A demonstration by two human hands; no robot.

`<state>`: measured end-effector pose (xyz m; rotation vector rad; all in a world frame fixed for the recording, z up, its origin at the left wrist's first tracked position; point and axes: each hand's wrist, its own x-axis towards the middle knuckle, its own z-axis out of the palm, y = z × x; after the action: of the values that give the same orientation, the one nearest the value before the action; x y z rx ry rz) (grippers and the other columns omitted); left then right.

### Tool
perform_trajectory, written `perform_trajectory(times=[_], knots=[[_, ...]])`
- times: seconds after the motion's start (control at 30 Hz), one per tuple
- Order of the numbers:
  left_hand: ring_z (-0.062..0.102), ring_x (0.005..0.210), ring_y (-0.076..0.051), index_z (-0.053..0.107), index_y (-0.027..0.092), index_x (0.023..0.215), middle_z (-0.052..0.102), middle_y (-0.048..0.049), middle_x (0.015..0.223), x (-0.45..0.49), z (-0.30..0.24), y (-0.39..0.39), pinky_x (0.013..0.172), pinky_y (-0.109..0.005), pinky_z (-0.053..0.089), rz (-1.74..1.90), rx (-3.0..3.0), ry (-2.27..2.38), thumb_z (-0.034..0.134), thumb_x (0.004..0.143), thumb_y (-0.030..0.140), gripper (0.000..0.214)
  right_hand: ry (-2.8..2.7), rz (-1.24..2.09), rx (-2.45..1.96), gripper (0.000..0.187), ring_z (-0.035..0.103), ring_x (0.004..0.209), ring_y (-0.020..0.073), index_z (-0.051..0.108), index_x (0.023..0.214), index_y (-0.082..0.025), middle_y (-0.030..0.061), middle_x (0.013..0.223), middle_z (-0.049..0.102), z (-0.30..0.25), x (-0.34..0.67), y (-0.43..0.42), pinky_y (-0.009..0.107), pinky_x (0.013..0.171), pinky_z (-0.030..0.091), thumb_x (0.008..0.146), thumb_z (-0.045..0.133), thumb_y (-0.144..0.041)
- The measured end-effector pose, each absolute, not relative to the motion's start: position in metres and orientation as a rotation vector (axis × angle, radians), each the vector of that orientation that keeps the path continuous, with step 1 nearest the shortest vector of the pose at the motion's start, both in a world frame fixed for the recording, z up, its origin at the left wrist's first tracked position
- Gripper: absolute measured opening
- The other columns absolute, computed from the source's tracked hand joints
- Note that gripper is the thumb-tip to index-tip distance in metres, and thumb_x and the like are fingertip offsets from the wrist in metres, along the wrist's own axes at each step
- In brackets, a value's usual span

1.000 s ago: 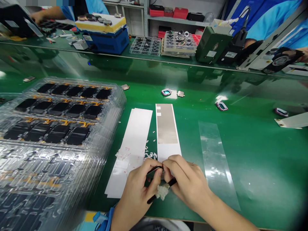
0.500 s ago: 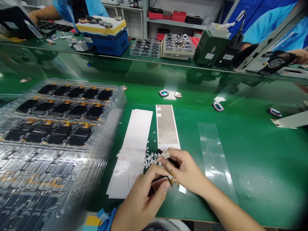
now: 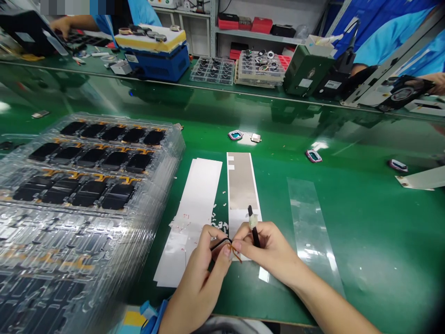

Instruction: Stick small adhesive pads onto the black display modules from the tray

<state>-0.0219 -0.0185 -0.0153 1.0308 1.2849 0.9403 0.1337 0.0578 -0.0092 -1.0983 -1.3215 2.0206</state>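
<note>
My left hand (image 3: 205, 266) is closed on a small display panel (image 3: 219, 243) with a black edge, tilted between thumb and fingers. An orange flex cable (image 3: 235, 253) hangs from the panel's right side. My right hand (image 3: 266, 243) pinches at that cable side with thumb and forefinger. Held in the same hand is a black stick-like tool (image 3: 256, 235) with a whitish wad around it, its tip pointing up and away. Behind the hands lie a grey-and-white label sheet (image 3: 242, 181) and stacked white sheets (image 3: 200, 190). Small white scraps (image 3: 219, 225) are scattered between them.
Stacked clear trays (image 3: 170, 153) of black display panels stand at left. A transparent film strip (image 3: 306, 208) lies at right. Small watch-like frames (image 3: 313, 156) rest farther back. Beyond a ledge are a blue box (image 3: 156, 60), part trays (image 3: 260, 67) and two other people's arms.
My right hand has turned the tool from pointing left to upright. The panel has tilted in my left hand, and my fingertips have come together at its cable.
</note>
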Motion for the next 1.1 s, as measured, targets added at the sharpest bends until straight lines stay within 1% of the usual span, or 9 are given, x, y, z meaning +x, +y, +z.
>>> perform_trajectory(times=[0.13, 0.27, 0.43, 0.6, 0.7, 0.87, 0.93, 1.0, 1.1], knots=[[0.036, 0.063, -0.013, 0.039, 0.026, 0.099, 0.04, 0.0063, 0.069, -0.021, -0.01, -0.018, 0.06, -0.025, 0.031, 0.979, 0.937, 1.173, 0.036, 0.101, 0.052, 0.027, -1.298, 1.974, -1.117, 0.026, 0.035, 0.05, 0.0076, 0.066, 0.069, -0.017, -0.0077, 0.051, 0.044, -0.011, 0.133, 0.053, 0.023, 0.049, 0.027, 0.072, 0.081, -0.037], [0.035, 0.064, -0.013, 0.038, 0.025, 0.1, 0.039, 0.0068, 0.069, -0.02, -0.008, -0.018, 0.06, -0.025, 0.031, 0.983, 0.891, 1.136, 0.041, 0.099, 0.054, 0.029, -1.361, 1.853, -1.126, 0.024, 0.038, 0.047, 0.0082, 0.066, 0.069, -0.019, -0.007, 0.051, 0.045, -0.009, 0.133, 0.049, 0.024, 0.048, 0.033, 0.075, 0.078, -0.038], [0.038, 0.066, -0.012, 0.038, 0.025, 0.099, 0.039, 0.0062, 0.071, -0.02, -0.011, -0.018, 0.063, -0.024, 0.034, 0.984, 0.916, 1.116, 0.036, 0.102, 0.051, 0.026, -1.381, 1.831, -1.104, 0.023, 0.043, 0.046, 0.0098, 0.063, 0.07, -0.02, -0.0044, 0.055, 0.053, -0.006, 0.132, 0.044, 0.026, 0.051, 0.041, 0.079, 0.072, -0.04], [0.033, 0.061, -0.011, 0.036, 0.025, 0.098, 0.035, 0.0076, 0.069, -0.02, -0.014, -0.016, 0.056, -0.022, 0.03, 0.997, 0.964, 1.126, 0.037, 0.101, 0.05, 0.025, -1.407, 1.801, -1.091, 0.023, 0.043, 0.048, 0.009, 0.06, 0.069, -0.02, -0.0046, 0.058, 0.053, -0.005, 0.128, 0.042, 0.024, 0.05, 0.039, 0.083, 0.068, -0.036], [0.033, 0.06, -0.011, 0.036, 0.026, 0.099, 0.036, 0.0078, 0.068, -0.02, -0.017, -0.016, 0.054, -0.022, 0.029, 1.005, 0.99, 1.134, 0.039, 0.102, 0.047, 0.022, -1.431, 1.751, -1.08, 0.022, 0.049, 0.057, 0.0107, 0.061, 0.071, -0.019, -0.0037, 0.062, 0.053, -0.002, 0.13, 0.048, 0.024, 0.055, 0.041, 0.085, 0.065, -0.036], [0.045, 0.063, -0.012, 0.038, 0.025, 0.099, 0.047, 0.0051, 0.073, -0.021, -0.016, -0.016, 0.06, -0.025, 0.038, 0.987, 1.075, 1.204, 0.034, 0.105, 0.04, 0.017, -1.564, 1.278, -1.099, 0.036, 0.055, 0.087, 0.0149, 0.069, 0.079, -0.023, 0.0014, 0.083, 0.055, 0.013, 0.154, 0.056, 0.027, 0.077, 0.044, 0.099, 0.044, -0.039], [0.053, 0.074, -0.015, 0.041, 0.024, 0.099, 0.055, 0.0011, 0.083, -0.021, -0.013, -0.014, 0.07, -0.029, 0.042, 0.967, 1.201, 1.286, 0.032, 0.105, 0.037, 0.016, -1.579, 1.099, -1.085, 0.037, 0.055, 0.087, 0.0137, 0.068, 0.083, -0.024, 0.0012, 0.086, 0.055, 0.017, 0.162, 0.049, 0.026, 0.076, 0.044, 0.102, 0.038, -0.034], [0.056, 0.085, -0.017, 0.043, 0.024, 0.1, 0.058, -0.002, 0.092, -0.021, -0.009, -0.011, 0.078, -0.032, 0.042, 0.926, 1.324, 1.363, 0.033, 0.105, 0.034, 0.015, -1.603, 1.065, -1.094, 0.033, 0.056, 0.083, 0.0124, 0.065, 0.084, -0.024, 0.0008, 0.085, 0.056, 0.014, 0.164, 0.035, 0.024, 0.071, 0.045, 0.103, 0.037, -0.027], [0.058, 0.087, -0.019, 0.043, 0.024, 0.101, 0.059, -0.0026, 0.095, -0.02, -0.005, -0.006, 0.078, -0.033, 0.043, 0.822, 1.424, 1.419, 0.034, 0.104, 0.03, 0.012, -1.596, 1.114, -1.137, 0.017, 0.06, 0.083, 0.0128, 0.061, 0.089, -0.023, 0.0015, 0.089, 0.058, -0.004, 0.16, 0.014, 0.024, 0.07, 0.049, 0.099, 0.047, -0.019]])
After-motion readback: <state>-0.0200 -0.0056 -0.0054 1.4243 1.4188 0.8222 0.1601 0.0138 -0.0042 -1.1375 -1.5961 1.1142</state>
